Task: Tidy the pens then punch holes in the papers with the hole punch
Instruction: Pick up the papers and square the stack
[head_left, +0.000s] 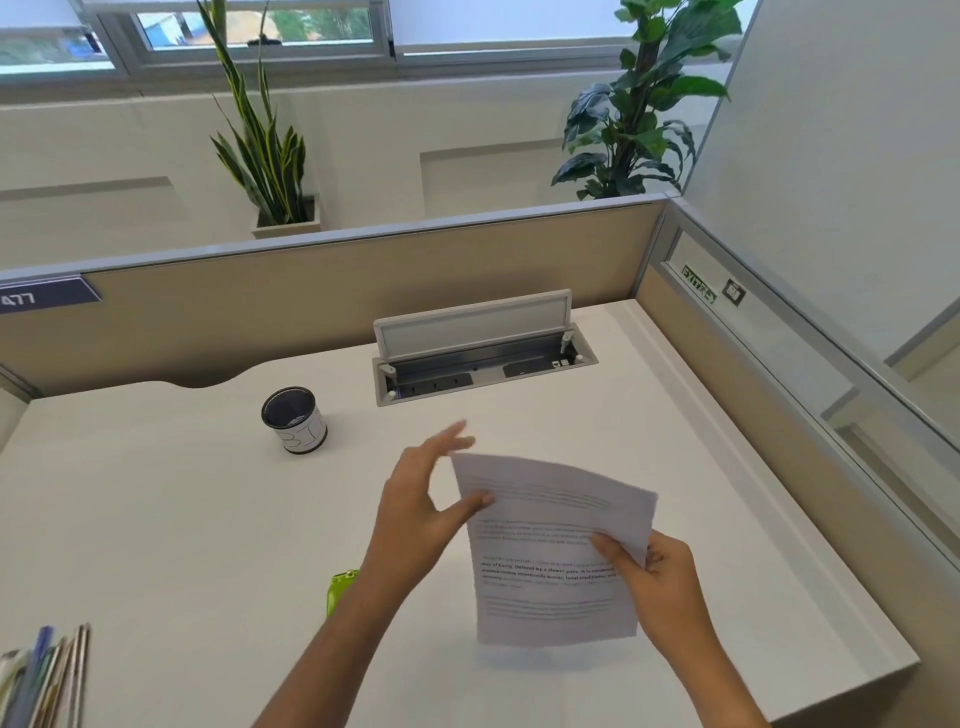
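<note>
Above the white desk surface (156, 493), a thin stack of printed white papers (550, 551) is held clear of the top. The right hand (660, 582) is pinched on its right edge; the left hand (426, 509) is placed at the left edge, thumb on the sheet, fingers spread and blurred. Loose pens and pencils (47, 670) are seen at the near-left corner, well apart from the black mesh cup (294, 418), so tidying is judged incomplete. A green object (338, 590), presumably the hole punch, is half hidden behind the left forearm. Punching is not yet begun.
</note>
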